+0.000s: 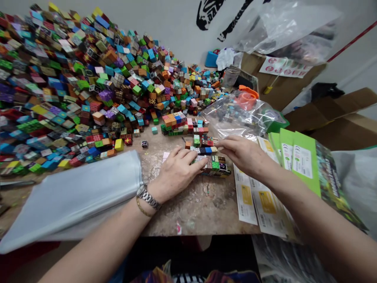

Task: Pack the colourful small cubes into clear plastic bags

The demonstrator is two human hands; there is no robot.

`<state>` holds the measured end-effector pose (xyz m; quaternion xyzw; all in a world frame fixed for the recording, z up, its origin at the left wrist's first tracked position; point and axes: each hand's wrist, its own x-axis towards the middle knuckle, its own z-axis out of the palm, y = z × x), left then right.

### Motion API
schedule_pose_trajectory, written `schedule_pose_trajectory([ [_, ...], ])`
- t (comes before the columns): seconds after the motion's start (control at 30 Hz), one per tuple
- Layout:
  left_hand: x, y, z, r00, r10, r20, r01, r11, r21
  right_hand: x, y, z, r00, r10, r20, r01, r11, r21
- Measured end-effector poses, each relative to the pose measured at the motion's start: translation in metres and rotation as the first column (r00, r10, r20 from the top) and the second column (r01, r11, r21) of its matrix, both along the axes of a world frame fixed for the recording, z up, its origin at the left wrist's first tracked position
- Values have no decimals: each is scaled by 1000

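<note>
My left hand (180, 169) lies across the left part of a block of small printed toy cubes (216, 165), thumb stretched along its top and fingers spread. A few pale pink cubes show beside its fingers. At the far right end of the row of dark, white and blue cubes (207, 150), the bent fingertips of my right hand (243, 153) touch or nearly touch the cubes. Its thumb is mostly hidden, and I see nothing held in it. Just behind stands another stack of cubes (175, 120), orange and blue on top.
A huge heap of mixed cubes (97, 70) covers the table's back left. Clear plastic bags (88, 196) lie at left. Printed label sheets (247, 200) and green cards (304, 157) are at right. Behind them are a clear bag of small pieces (232, 112), an orange tape ring (247, 96) and cardboard boxes (332, 110).
</note>
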<state>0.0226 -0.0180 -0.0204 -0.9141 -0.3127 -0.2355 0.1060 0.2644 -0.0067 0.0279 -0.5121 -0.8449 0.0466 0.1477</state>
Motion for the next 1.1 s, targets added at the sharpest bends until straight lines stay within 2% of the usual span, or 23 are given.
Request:
schedule_pose_trajectory([
  [0.2, 0, -1, 1, 1000, 13, -8, -13, 1000, -21, -28, 38, -3, 982, 174, 68, -177, 984, 35],
  [0.33, 0, -1, 2, 1000, 9, -15, -9, 999, -35, -52, 58, -5, 955, 242, 170, -239, 970, -36],
  [0.47, -1, -2, 3, 1000, 9, -24, -10, 998, -55, -65, 70, -8, 916, 273, 292, -251, 961, -113],
  [0.7, -2, -2, 3, 1000, 3, -29, -4, 999, -51, -59, 80, -7, 846, 286, 449, -271, 958, -99],
  [0.9, -2, -3, 3, 999, 5, -32, -8, 997, -72, -57, 85, -8, 840, 316, 441, -293, 948, -122],
  [1.1, -1, -2, 2, 1000, 8, -10, -8, 998, -63, -61, 82, -7, 853, 307, 422, -261, 951, -164],
])
